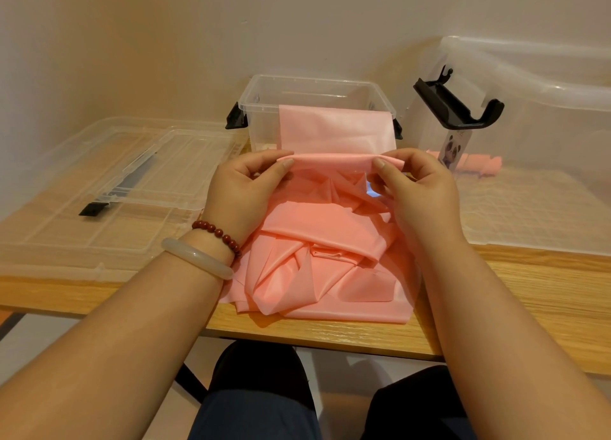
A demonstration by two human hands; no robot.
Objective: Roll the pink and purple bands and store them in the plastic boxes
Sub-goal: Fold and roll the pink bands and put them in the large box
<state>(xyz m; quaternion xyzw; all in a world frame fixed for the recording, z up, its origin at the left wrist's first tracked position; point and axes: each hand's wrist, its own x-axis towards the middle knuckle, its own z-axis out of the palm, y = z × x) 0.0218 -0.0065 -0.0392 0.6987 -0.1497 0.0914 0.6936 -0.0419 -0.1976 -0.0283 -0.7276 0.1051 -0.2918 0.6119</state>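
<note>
Both hands, left hand (pixel 246 188) and right hand (pixel 415 188), pinch the pink band (pixel 330 241) near the table's front edge; loose folds could skew the roll.

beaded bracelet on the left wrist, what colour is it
Dark red. The beaded bracelet shows best in the head view, beside a pale bangle.
</note>
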